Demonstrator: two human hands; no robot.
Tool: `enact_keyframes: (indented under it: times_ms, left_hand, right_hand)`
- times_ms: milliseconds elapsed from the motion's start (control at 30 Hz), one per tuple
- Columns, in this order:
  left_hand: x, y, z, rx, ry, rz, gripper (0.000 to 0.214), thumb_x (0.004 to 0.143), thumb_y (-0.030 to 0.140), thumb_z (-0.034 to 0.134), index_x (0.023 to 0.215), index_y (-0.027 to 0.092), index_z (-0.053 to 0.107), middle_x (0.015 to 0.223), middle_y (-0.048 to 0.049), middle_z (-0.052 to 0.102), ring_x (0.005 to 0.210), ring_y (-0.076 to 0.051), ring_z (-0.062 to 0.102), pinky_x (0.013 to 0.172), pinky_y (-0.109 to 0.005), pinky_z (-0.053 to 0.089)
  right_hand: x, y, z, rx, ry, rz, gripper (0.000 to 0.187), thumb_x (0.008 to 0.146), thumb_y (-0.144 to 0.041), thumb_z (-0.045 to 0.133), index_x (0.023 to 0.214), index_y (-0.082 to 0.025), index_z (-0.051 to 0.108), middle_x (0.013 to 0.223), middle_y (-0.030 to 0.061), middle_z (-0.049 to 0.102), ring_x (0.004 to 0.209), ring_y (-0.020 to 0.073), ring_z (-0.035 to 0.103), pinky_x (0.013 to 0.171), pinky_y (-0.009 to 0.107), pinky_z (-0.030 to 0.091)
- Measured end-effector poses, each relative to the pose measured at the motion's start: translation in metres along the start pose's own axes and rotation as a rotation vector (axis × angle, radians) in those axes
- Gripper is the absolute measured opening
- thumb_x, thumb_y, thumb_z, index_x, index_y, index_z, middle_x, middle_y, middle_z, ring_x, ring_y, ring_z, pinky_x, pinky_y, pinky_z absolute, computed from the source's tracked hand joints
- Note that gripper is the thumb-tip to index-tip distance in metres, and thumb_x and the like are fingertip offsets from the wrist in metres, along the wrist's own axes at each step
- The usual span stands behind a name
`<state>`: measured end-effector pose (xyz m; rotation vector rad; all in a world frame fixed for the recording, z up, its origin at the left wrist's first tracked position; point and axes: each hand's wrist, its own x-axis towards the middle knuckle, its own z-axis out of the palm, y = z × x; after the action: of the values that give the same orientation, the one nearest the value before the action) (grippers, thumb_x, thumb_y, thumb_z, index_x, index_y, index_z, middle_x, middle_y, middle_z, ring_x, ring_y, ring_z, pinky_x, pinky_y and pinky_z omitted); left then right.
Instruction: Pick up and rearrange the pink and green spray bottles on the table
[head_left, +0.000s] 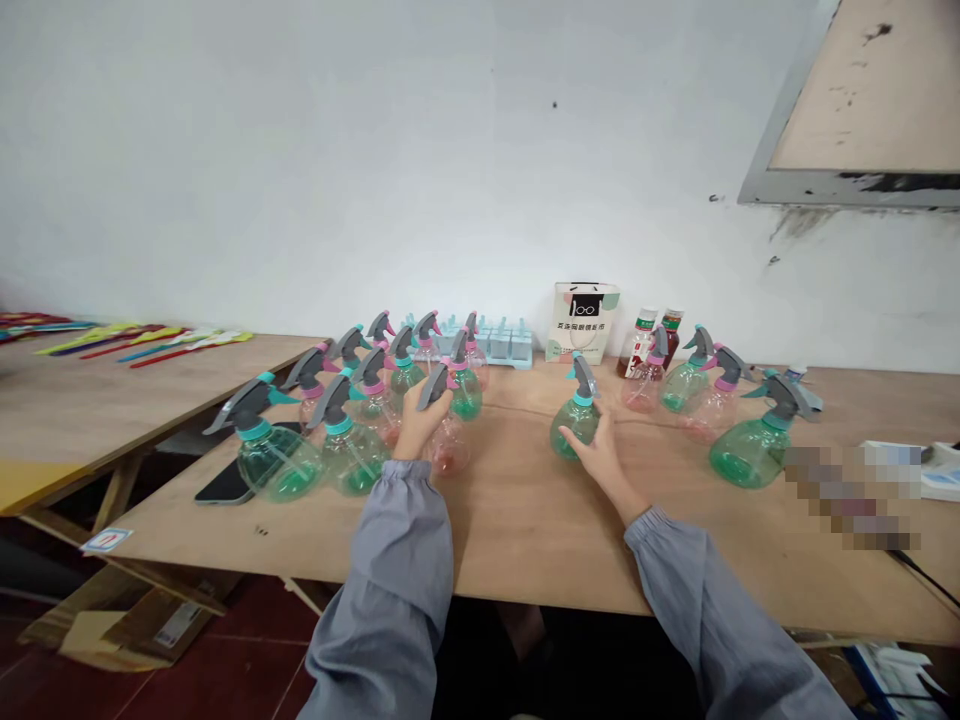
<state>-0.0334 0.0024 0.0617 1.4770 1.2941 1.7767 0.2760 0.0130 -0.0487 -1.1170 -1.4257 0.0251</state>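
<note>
My left hand (421, 415) is closed round the neck of a pink spray bottle (450, 450) with a grey and pink trigger head. My right hand (598, 448) grips the side of a green spray bottle (568, 420) with a turquoise collar, its thumb across the front. Left of my left hand, several pink and green spray bottles stand close together, among them a green spray bottle (352, 460) and another green one (277, 465) at the near left corner. To the right of my right hand stand more, including a large green spray bottle (746, 452) and a pink one (709, 410).
Behind are a light blue mould tray (510, 345), a paper bag (581, 340) and two drink bottles (643, 340). A phone (225, 480) lies partly under the left bottles. A pixelated object (851, 500) lies at the right. A second table (90, 400) adjoins on the left.
</note>
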Motion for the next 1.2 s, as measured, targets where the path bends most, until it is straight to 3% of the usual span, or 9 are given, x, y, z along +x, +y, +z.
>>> enact_keyframes:
  times_ms: [367,700,800,867,933,1000,1067,1133,1200]
  left_hand:
    - [-0.001,-0.023,0.023,0.086,0.228,0.091,0.018,0.071,0.036,0.07,0.072,0.018,0.066,0.063,0.004,0.054,0.061,-0.01,0.046,0.063,-0.022,0.037]
    - [0.016,-0.049,0.024,0.153,0.219,0.051,0.03,0.073,0.037,0.071,0.091,0.014,0.073,0.08,-0.0051,0.072,0.079,-0.019,0.066,0.081,-0.03,0.048]
    - [0.01,-0.044,0.017,0.167,0.273,0.166,0.055,0.07,0.042,0.077,0.116,0.015,0.063,0.109,-0.011,0.07,0.106,-0.025,0.065,0.098,-0.037,0.047]
    - [0.001,-0.037,0.011,0.185,0.41,0.336,0.081,0.067,0.045,0.081,0.135,0.016,0.047,0.137,-0.0171,0.055,0.131,-0.029,0.052,0.111,-0.043,0.04]
    - [-0.012,-0.026,0.008,0.202,0.509,0.526,0.092,0.066,0.05,0.082,0.14,0.017,0.038,0.147,-0.0197,0.042,0.141,-0.032,0.04,0.116,-0.049,0.034]
    - [-0.026,-0.014,0.014,0.199,0.407,0.673,0.086,0.067,0.054,0.081,0.135,0.018,0.043,0.142,-0.0179,0.046,0.137,-0.034,0.044,0.114,-0.052,0.036]
    - [-0.039,-0.001,0.03,0.181,0.1,0.692,0.075,0.071,0.054,0.079,0.131,0.02,0.048,0.134,-0.0153,0.054,0.131,-0.033,0.051,0.112,-0.051,0.039]
    - [-0.051,0.008,0.053,0.156,-0.213,0.562,0.078,0.072,0.053,0.079,0.135,0.02,0.047,0.136,-0.0163,0.055,0.132,-0.034,0.051,0.112,-0.051,0.039]
    - [-0.06,0.014,0.076,0.089,-0.389,0.394,0.089,0.066,0.051,0.084,0.139,0.02,0.045,0.141,-0.0179,0.053,0.136,-0.035,0.049,0.113,-0.05,0.039]
  right_hand:
    - [0.0,-0.002,0.0,0.012,0.0,0.006,0.084,0.076,-0.071,0.068,0.134,-0.015,0.044,0.132,0.021,0.055,0.124,0.0352,0.054,0.108,0.059,0.042]
    - [-0.002,-0.006,-0.001,0.009,-0.032,0.019,0.083,0.078,-0.069,0.067,0.135,-0.014,0.044,0.133,0.0204,0.054,0.125,0.0346,0.054,0.108,0.056,0.043]
    - [-0.002,-0.006,0.0,0.001,-0.025,0.022,0.082,0.077,-0.068,0.068,0.134,-0.015,0.043,0.131,0.02,0.055,0.123,0.0349,0.054,0.107,0.057,0.043]
    - [-0.002,-0.007,0.0,-0.017,-0.007,0.021,0.083,0.076,-0.067,0.07,0.134,-0.015,0.043,0.129,0.0199,0.055,0.121,0.0356,0.054,0.105,0.058,0.044]
    - [-0.004,-0.01,0.001,-0.049,0.003,0.013,0.085,0.073,-0.065,0.073,0.133,-0.013,0.043,0.124,0.0193,0.055,0.118,0.0366,0.054,0.104,0.059,0.044]
    - [-0.009,-0.017,0.002,-0.085,-0.026,-0.009,0.086,0.071,-0.063,0.076,0.134,-0.013,0.043,0.12,0.0181,0.054,0.117,0.0374,0.054,0.104,0.06,0.044]
    - [-0.018,-0.027,0.004,-0.097,-0.094,-0.046,0.085,0.071,-0.059,0.078,0.135,-0.015,0.043,0.121,0.017,0.052,0.119,0.0372,0.053,0.105,0.059,0.044]
    - [-0.03,-0.04,0.009,-0.075,-0.18,-0.084,0.082,0.073,-0.055,0.079,0.138,-0.018,0.043,0.123,0.0159,0.05,0.121,0.0361,0.053,0.106,0.057,0.045]
    - [-0.043,-0.054,0.012,-0.042,-0.269,-0.109,0.08,0.076,-0.054,0.077,0.14,-0.019,0.042,0.123,0.0152,0.051,0.121,0.0352,0.053,0.105,0.056,0.048]
